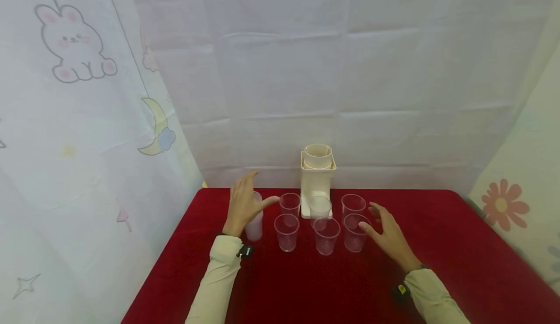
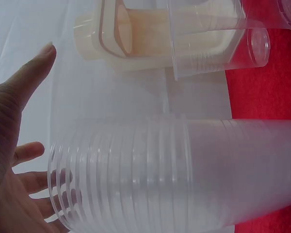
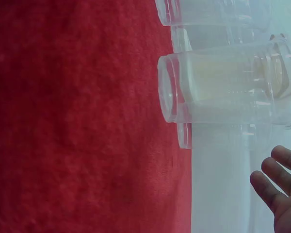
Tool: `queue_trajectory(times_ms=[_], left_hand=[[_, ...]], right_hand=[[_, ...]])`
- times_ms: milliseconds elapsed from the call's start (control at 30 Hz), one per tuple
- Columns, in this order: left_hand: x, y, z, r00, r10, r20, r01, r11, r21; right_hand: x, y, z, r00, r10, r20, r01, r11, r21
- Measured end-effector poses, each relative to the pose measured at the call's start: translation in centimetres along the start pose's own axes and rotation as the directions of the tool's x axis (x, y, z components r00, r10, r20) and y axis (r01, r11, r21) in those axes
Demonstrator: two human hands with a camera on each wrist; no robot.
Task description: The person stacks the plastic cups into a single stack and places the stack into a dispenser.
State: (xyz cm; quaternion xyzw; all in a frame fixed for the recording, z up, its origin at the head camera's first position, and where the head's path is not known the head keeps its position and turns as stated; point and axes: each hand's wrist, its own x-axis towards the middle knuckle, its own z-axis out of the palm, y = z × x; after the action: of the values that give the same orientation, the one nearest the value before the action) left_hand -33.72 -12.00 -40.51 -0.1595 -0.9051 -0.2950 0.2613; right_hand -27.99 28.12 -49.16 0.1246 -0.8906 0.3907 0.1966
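Clear plastic cups stand upright in two rows of three: a front row with left (image 1: 287, 236), middle (image 1: 325, 240) and right cup (image 1: 353, 241), and a back row behind it. To their left is a tall stack of nested cups (image 1: 253, 227). My left hand (image 1: 243, 206) is spread at the top of that stack, thumb apart from the fingers; in the left wrist view some fingers show through the stack's rims (image 2: 121, 174). My right hand (image 1: 389, 239) is beside the front right cup, holding nothing, fingers relaxed; whether its thumb touches the rim, I cannot tell.
Behind the cups stands a cream plastic holder (image 1: 317, 188) with a round ring at its top. Everything stands on a red cloth-covered table (image 1: 280, 290). A white sheet (image 1: 280, 81) hangs along the back edge, with printed curtains (image 1: 87, 168) at the sides.
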Motion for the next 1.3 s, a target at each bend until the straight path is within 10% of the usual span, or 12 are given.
queue_trajectory(times_ms=[400,1300], left_hand=[[-0.7,-1.1,-0.1,0.999,-0.012,-0.036,0.009,0.996,-0.083],[-3.9,-4.7,0.0,0.965,-0.230,0.123,0.256,0.926,-0.278]], right_hand=[[-0.5,0.2,0.5,0.999,0.022,0.032,-0.023,1.000,0.020],[-0.9,1.1,1.7,0.998,0.015,0.053,-0.017,0.999,0.041]])
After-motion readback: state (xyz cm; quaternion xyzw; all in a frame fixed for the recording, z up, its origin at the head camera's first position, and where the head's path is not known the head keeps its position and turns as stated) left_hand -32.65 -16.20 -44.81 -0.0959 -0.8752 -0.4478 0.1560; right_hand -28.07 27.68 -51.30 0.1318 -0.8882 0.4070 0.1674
